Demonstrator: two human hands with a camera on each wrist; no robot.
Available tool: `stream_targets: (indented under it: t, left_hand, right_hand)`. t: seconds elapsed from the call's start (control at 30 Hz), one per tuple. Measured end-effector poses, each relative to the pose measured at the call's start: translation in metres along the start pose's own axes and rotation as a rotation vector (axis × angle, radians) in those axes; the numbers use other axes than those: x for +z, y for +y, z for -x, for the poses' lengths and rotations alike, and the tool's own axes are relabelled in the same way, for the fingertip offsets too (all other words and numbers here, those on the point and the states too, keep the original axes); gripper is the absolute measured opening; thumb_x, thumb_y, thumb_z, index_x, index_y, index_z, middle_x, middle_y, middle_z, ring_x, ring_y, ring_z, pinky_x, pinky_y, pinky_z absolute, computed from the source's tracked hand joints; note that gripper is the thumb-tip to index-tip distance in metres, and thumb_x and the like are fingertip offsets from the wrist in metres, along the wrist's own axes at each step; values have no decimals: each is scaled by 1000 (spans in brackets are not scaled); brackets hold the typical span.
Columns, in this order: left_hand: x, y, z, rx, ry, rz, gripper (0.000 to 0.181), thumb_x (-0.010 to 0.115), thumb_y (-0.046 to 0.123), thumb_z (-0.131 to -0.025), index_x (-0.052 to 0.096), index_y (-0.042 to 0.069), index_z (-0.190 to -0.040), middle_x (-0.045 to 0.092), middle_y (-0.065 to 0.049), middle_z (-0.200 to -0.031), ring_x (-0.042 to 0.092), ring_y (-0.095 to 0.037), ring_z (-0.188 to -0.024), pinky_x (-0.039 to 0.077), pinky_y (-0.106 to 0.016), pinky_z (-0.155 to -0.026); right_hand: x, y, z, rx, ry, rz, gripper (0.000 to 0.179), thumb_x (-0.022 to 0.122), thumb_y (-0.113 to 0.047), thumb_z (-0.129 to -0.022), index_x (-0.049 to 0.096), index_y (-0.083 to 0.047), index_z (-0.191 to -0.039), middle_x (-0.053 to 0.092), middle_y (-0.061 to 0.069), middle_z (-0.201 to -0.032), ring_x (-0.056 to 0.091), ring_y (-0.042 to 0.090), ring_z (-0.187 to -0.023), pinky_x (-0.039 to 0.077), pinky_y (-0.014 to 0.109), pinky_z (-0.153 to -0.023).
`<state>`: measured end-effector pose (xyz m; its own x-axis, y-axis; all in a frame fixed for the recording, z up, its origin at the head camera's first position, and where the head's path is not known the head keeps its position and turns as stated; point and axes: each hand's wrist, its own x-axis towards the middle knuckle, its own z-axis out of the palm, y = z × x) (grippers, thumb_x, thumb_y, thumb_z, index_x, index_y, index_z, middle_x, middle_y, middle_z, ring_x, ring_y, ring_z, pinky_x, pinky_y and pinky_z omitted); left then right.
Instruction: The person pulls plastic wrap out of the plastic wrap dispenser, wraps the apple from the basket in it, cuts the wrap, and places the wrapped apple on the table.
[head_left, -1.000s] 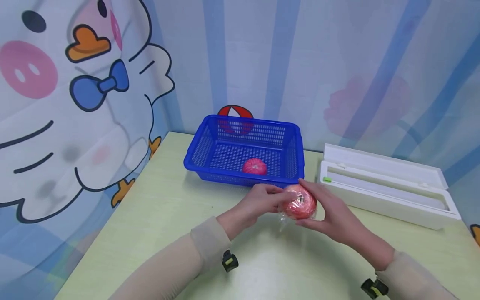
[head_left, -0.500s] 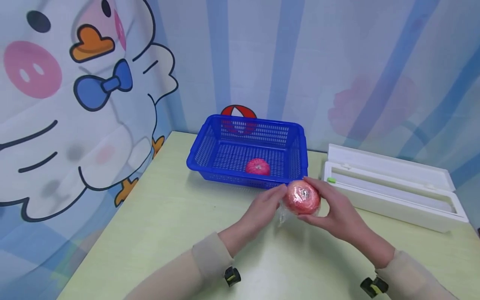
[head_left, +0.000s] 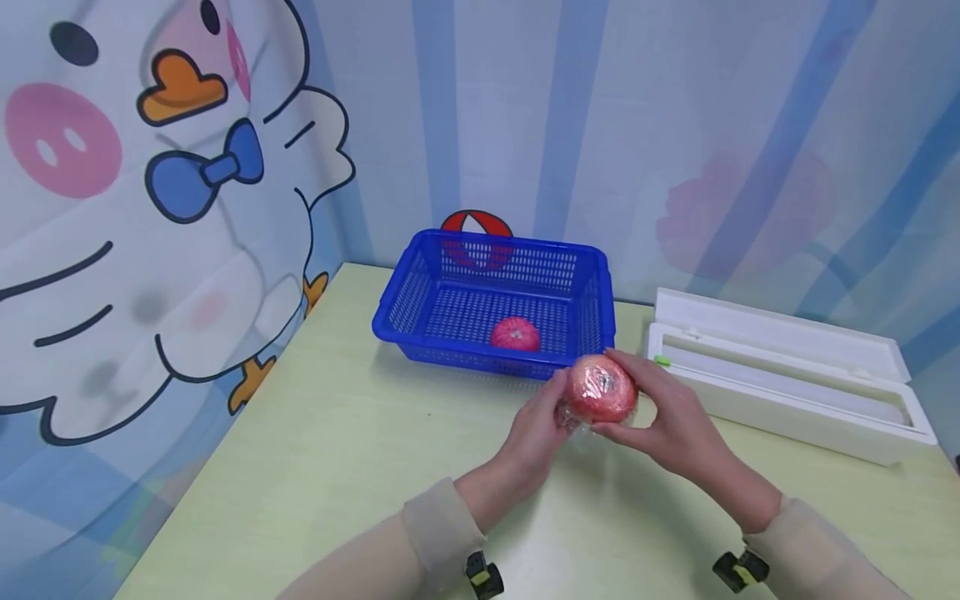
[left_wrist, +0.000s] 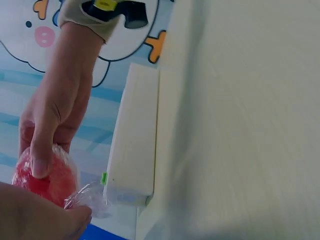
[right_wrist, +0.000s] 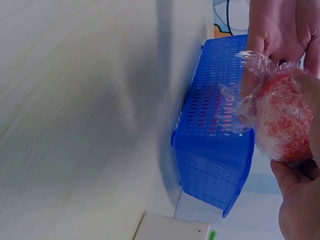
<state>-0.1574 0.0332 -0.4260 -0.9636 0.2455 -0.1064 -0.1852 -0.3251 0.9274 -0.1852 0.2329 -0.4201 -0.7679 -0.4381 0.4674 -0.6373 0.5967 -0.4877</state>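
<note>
Now that my left hand [head_left: 531,437] has moved in against the loose film [right_wrist: 239,114], fingers fairly straight, my right hand [head_left: 681,427] grips the wrapped apple [head_left: 602,390] before the blue basket [head_left: 450,353], and the trailing end seems nearly tucked.

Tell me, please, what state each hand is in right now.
Left hand: at the loose plastic wrap; pinching or open, cannot be told.
Right hand: closed, holding the wrapped red fruit.

Head view: high at the table's [head_left: 330,433] near side, facing far and down. Wrist views: close, turned sideways, sharing the wrapped red fruit [head_left: 602,389].
</note>
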Motion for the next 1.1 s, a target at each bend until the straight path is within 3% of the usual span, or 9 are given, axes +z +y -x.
stream_targets:
  t: [0.17,0.47,0.57,0.73,0.9,1.1]
  left_hand:
    - [7,0,-3,-36,45,185,57,35,40,-116,43,5,-161,43,-14,-163,41,-31,-151,35,-44,-125]
    - [10,1,-9,-74,118,366,56,33,37,-116,47,0,-156,49,-19,-159,44,-34,-149,34,-45,-126]
    - [11,0,-10,-72,106,380,58,30,37,-116,45,-1,-158,48,-19,-160,43,-33,-150,34,-44,-126]
    - [16,0,-10,-58,65,403,63,25,40,-116,40,-1,-161,44,-19,-164,39,-33,-154,31,-43,-127]
    - [20,2,-12,-62,61,477,66,24,43,-116,38,-3,-160,43,-21,-164,37,-36,-154,30,-46,-128]
    - [26,5,-15,-81,116,546,63,27,42,-115,39,-2,-159,42,-22,-164,34,-37,-156,30,-50,-128]
  right_hand:
    - [4,-1,-1,-7,29,2,97,102,-9,-68,55,-6,-153,65,17,-145,67,36,-124,63,53,-89]
    - [4,-1,-1,26,52,-12,98,101,-6,-70,53,-6,-154,63,18,-146,66,38,-126,62,52,-91]
    - [2,-1,-1,30,61,-7,99,101,-6,-69,52,-7,-155,63,17,-146,66,36,-125,61,36,-94]
    - [4,0,-1,15,90,-30,100,101,-5,-68,52,-6,-155,62,18,-146,65,37,-126,41,6,-98]
    - [11,0,1,17,131,-51,99,101,-5,-68,53,-5,-155,61,17,-148,63,36,-127,39,4,-100]
    - [16,-4,3,23,164,-68,99,101,-6,-70,52,-6,-156,60,17,-150,61,38,-130,36,3,-103]
